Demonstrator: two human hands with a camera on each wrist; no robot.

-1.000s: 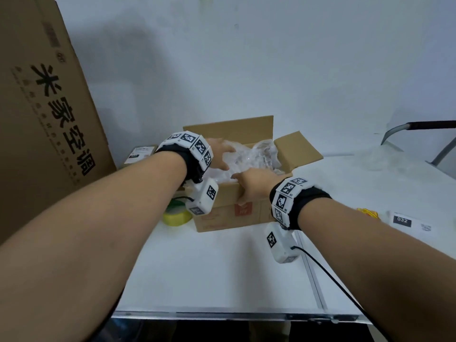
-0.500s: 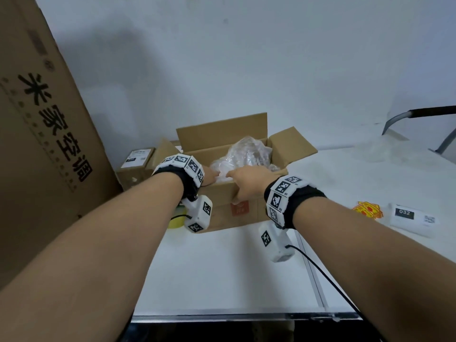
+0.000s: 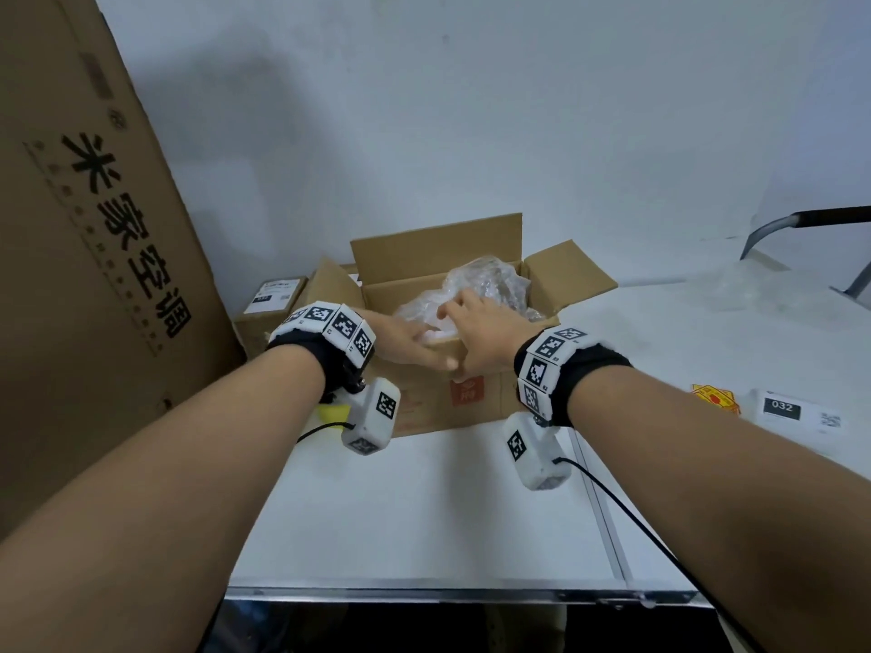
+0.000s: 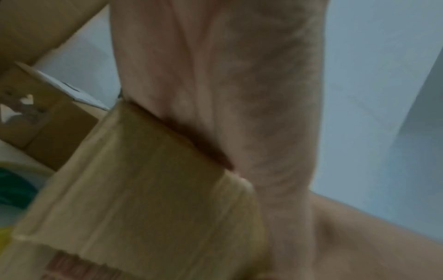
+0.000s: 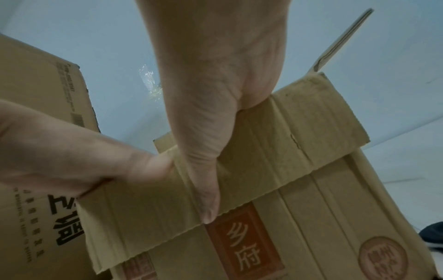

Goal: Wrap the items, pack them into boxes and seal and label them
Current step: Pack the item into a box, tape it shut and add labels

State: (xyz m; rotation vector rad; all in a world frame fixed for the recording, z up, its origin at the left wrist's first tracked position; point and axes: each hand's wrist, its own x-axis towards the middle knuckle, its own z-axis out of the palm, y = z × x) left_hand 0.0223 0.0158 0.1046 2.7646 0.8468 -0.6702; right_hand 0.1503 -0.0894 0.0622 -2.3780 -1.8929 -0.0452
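Both hands, left [image 3: 405,339] and right [image 3: 480,332], grip our box's [image 3: 452,402] near flap [image 5: 239,170]; wrapped bundle [image 3: 476,289] packed, sealing and labelling remain.

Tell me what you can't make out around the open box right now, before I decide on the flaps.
- The item inside the plastic wrap: head view, crumpled film hides it.
- Left hand fingers: head view, the right hand overlaps them; left wrist view is blurred.
- Yellow tape roll: head view, mostly behind the left wrist camera.
- Label print beyond "032": too small.
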